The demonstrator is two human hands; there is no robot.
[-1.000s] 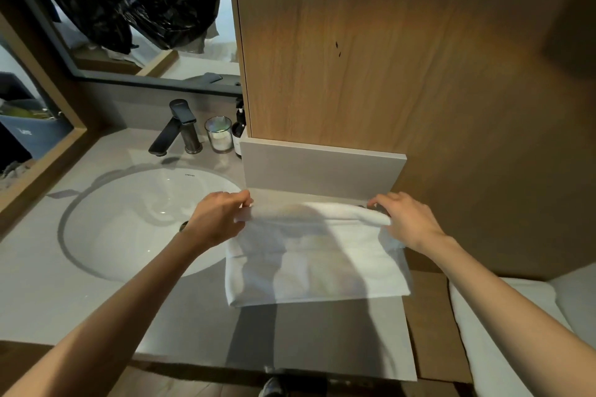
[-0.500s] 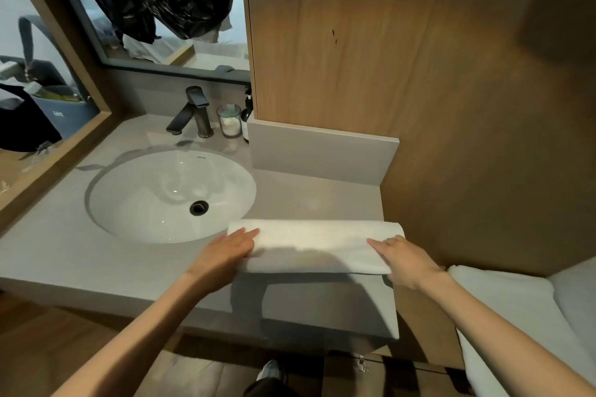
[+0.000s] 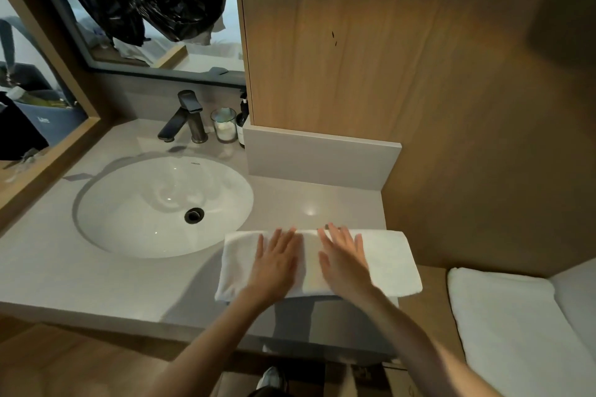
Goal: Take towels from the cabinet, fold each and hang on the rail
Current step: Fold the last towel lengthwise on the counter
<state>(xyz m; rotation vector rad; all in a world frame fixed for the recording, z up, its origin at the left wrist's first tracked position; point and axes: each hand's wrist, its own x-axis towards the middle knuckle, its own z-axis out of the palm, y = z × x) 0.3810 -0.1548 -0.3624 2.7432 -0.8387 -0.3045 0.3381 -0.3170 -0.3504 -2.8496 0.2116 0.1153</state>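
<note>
Bathroom counter, seen from above. The grey counter (image 3: 96, 271) carries a white oval sink (image 3: 135, 203) on its left part, with a dark tap (image 3: 185, 119), a glass candle (image 3: 224, 125) and a dark pump bottle (image 3: 242, 126) standing behind the bowl against the wood wall panel (image 3: 387, 42). A mirror (image 3: 154, 10) runs above the tap. At lower right a second white towel (image 3: 516, 325) lies apart from the work area.

The towel (image 3: 390, 261) in hand lies on the right part of the counter, just beside the sink rim, as a long narrow band; its near edge reaches the counter's front edge. One second earlier it was a wider piece, pinched at its far corners; half a second earlier it was already doubled into this band, with a hand at each end. The hands have since moved inward to the middle.

The left hand (image 3: 274, 264) and right hand (image 3: 343, 263) now rest flat on the band, side by side, fingers spread, palms down. Neither hand grips anything; both are open and pressing.

Judgement: the lengthwise fold is made and is being smoothed. This towel probably needs at most one more fold before it goes to the rail, which is not in view; neither is the cabinet.
</note>
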